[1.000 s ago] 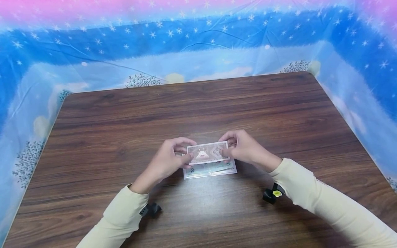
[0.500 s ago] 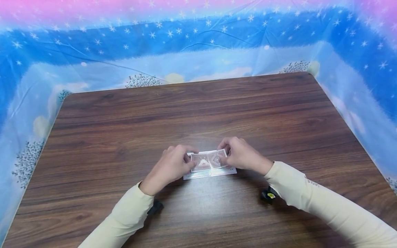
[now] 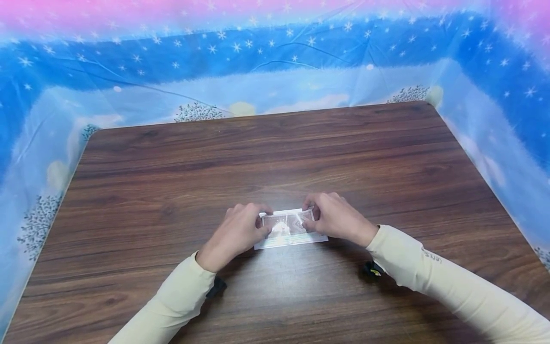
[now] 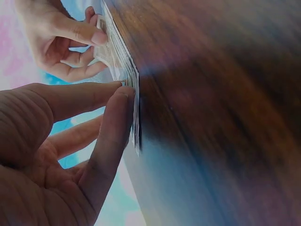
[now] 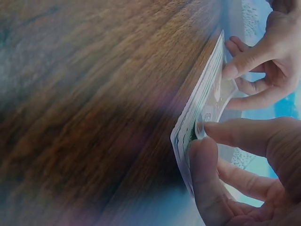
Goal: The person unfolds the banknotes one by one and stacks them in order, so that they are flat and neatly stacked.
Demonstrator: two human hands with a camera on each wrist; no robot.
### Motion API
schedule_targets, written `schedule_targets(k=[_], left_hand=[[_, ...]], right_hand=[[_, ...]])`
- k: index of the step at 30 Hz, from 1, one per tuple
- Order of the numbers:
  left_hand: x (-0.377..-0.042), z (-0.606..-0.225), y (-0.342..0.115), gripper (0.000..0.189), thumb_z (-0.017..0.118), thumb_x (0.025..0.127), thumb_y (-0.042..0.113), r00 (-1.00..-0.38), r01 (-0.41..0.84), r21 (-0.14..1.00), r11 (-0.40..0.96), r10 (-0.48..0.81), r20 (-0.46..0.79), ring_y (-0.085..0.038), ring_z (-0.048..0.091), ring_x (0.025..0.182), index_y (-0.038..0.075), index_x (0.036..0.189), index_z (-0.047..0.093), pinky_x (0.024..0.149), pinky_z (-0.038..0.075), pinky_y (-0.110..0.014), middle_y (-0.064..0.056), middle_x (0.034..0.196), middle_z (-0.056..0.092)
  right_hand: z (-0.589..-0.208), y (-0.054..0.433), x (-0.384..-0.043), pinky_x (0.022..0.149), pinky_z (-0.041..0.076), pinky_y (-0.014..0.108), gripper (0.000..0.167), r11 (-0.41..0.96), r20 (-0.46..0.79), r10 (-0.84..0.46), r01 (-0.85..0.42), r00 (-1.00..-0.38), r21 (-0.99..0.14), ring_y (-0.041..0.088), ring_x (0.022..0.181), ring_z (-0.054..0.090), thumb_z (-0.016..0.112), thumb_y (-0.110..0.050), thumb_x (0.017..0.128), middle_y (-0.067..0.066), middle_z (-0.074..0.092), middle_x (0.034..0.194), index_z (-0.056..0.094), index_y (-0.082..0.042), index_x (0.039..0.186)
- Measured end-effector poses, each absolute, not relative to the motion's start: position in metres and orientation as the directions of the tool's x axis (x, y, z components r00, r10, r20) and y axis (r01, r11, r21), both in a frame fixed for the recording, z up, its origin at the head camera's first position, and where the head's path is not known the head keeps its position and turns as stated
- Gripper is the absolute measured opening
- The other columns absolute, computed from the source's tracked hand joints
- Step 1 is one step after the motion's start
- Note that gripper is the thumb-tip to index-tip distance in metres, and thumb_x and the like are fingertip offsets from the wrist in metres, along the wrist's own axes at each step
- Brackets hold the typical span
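Note:
In the head view a small pale banknote [image 3: 279, 229] with a white border and faint print lies over a stack of notes [image 3: 296, 240], glare washing out its pattern. My left hand [image 3: 240, 228] pinches its left end between thumb and fingers. The right hand [image 3: 340, 217] pinches the opposite end. Layered edges of the stack [image 4: 124, 59] show in the left wrist view, the note slightly bowed above them. Seen from the right wrist, the near fingertips [image 5: 205, 153] sit at the stack's edge [image 5: 195, 110]. The note's underside is hidden.
A brown wood-grain table [image 3: 275, 157] spreads around the hands on all sides. Behind it and along both sides hangs a blue and pink snowflake cloth [image 3: 258, 52]. Black wrist cameras [image 3: 216, 287] hang below the cream sleeves [image 3: 176, 296].
Both hands have lowered the banknote toward me onto the stack, covering more of it. Over the last half second the hands barely move; the note lies flatter and glare on it has grown.

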State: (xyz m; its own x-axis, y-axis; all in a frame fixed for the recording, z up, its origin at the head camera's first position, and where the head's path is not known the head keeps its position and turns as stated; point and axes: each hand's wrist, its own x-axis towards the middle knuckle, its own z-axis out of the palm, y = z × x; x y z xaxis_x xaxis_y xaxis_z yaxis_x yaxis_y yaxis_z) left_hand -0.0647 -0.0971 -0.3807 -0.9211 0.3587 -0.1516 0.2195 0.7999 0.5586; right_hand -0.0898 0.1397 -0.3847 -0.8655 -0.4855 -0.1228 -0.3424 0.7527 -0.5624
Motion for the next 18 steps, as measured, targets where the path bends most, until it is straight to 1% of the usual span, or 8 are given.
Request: schedule_targets(k=[3,5,6,9,12,16,18], left_hand=[[-0.0647,-0.3813,-0.0967,0.029,0.079,0.085,0.013,-0.926,0.244,0.529,0.813,0.357,-0.121,-0.018,0.065,0.073,0.01,0.114,0.073,0.067,0.052,-0.038,-0.003,0.085,0.069],[-0.0646,-0.3814,-0.0964,0.025,0.079,0.085,0.014,-0.93,0.253,0.516,0.819,0.352,-0.103,-0.022,0.065,0.086,0.011,0.109,0.073,0.074,0.053,-0.043,-0.007,0.092,0.071],[-0.0645,-0.3816,-0.0963,0.024,0.08,0.085,0.014,-0.932,0.256,0.511,0.821,0.35,-0.095,-0.024,0.065,0.089,0.011,0.107,0.073,0.077,0.052,-0.046,-0.007,0.094,0.07],[-0.064,-0.3822,-0.0961,0.02,0.08,0.084,0.014,-0.934,0.256,0.507,0.823,0.346,-0.091,-0.024,0.061,0.091,0.012,0.103,0.072,0.079,0.049,-0.047,-0.006,0.093,0.068],[-0.0632,-0.383,-0.0957,0.02,0.079,0.085,0.015,-0.933,0.246,0.508,0.826,0.344,-0.106,-0.023,0.059,0.09,0.01,0.104,0.075,0.079,0.048,-0.046,-0.005,0.093,0.066],[-0.0618,-0.3843,-0.0952,0.02,0.078,0.086,0.014,-0.933,0.231,0.517,0.824,0.339,-0.123,-0.022,0.062,0.087,0.009,0.105,0.077,0.076,0.051,-0.043,-0.007,0.095,0.069],[-0.0607,-0.3849,-0.0948,0.019,0.078,0.086,0.013,-0.933,0.234,0.522,0.82,0.341,-0.117,-0.022,0.065,0.089,0.008,0.105,0.078,0.076,0.054,-0.043,-0.007,0.096,0.072]], right_hand=[[-0.3833,0.1402,-0.0895,0.058,0.048,0.029,0.028,0.763,-0.101,-0.492,-0.372,-0.865,-0.529,0.012,0.062,0.055,0.084,-0.018,0.08,0.0,0.062,0.073,0.07,-0.005,0.101],[-0.3826,0.1398,-0.0889,0.06,0.049,0.031,0.027,0.767,-0.082,-0.493,-0.388,-0.866,-0.511,0.015,0.066,0.057,0.085,-0.019,0.08,0.002,0.064,0.078,0.069,-0.006,0.098],[-0.3827,0.1394,-0.0887,0.061,0.05,0.032,0.026,0.769,-0.074,-0.494,-0.395,-0.867,-0.503,0.016,0.069,0.058,0.085,-0.019,0.08,0.003,0.064,0.079,0.07,-0.007,0.097],[-0.3839,0.1385,-0.0875,0.065,0.051,0.035,0.021,0.773,-0.064,-0.491,-0.401,-0.869,-0.492,0.018,0.073,0.059,0.084,-0.018,0.081,0.003,0.065,0.081,0.071,-0.007,0.093],[-0.3856,0.1381,-0.0864,0.067,0.051,0.035,0.018,0.78,-0.071,-0.486,-0.395,-0.871,-0.485,0.017,0.073,0.059,0.084,-0.018,0.082,0.002,0.066,0.08,0.073,-0.007,0.09],[-0.3881,0.1385,-0.0849,0.067,0.052,0.035,0.018,0.782,-0.088,-0.482,-0.383,-0.872,-0.492,0.016,0.073,0.06,0.083,-0.019,0.083,0.001,0.066,0.079,0.074,-0.006,0.09],[-0.3893,0.1386,-0.084,0.067,0.051,0.034,0.017,0.782,-0.095,-0.481,-0.378,-0.871,-0.496,0.016,0.073,0.059,0.083,-0.019,0.083,0.0,0.066,0.079,0.074,-0.006,0.09]])
